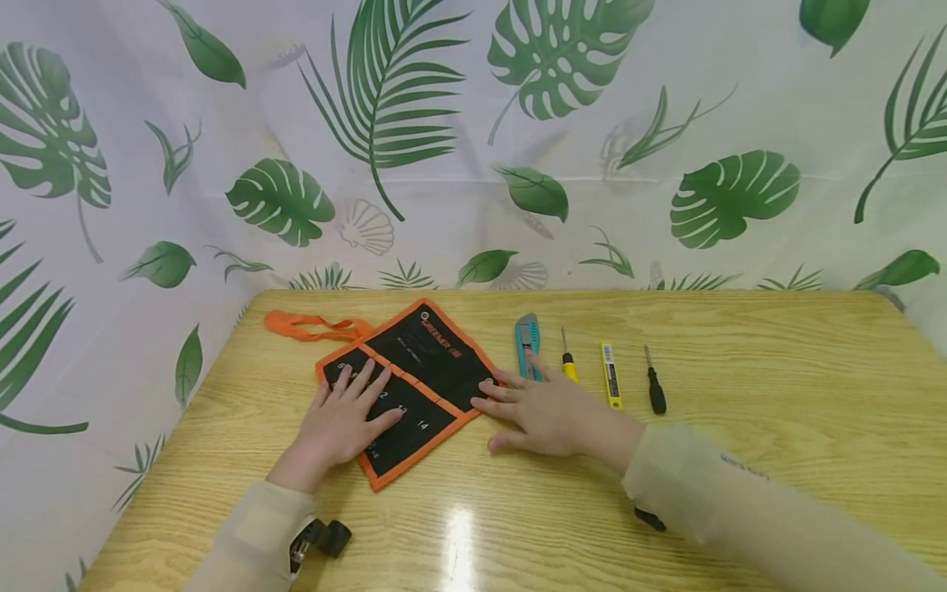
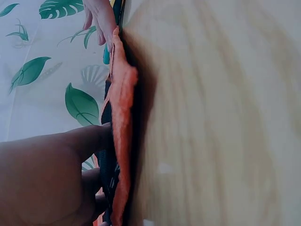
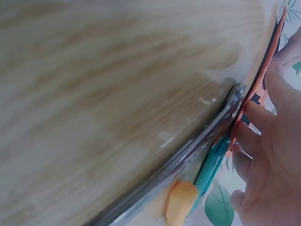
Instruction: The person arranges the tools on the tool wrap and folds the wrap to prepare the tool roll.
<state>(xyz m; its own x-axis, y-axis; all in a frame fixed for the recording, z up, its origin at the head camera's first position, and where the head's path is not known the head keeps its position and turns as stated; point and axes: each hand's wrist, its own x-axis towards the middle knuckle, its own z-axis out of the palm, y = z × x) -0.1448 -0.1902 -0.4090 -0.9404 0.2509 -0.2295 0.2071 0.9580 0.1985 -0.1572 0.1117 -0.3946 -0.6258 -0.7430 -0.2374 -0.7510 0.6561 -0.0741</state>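
Tool pouch under spread hands

Pouch lies unfolded on the table. Left hand rests on its pockets, right hand touches its right corner; neither grasps anything. Blue cutter just right of pouch.

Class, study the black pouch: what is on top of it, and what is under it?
On top, the left hand rests and the right hand overlaps one corner. The pouch lies on the table; anything else directly beneath is covered from view.
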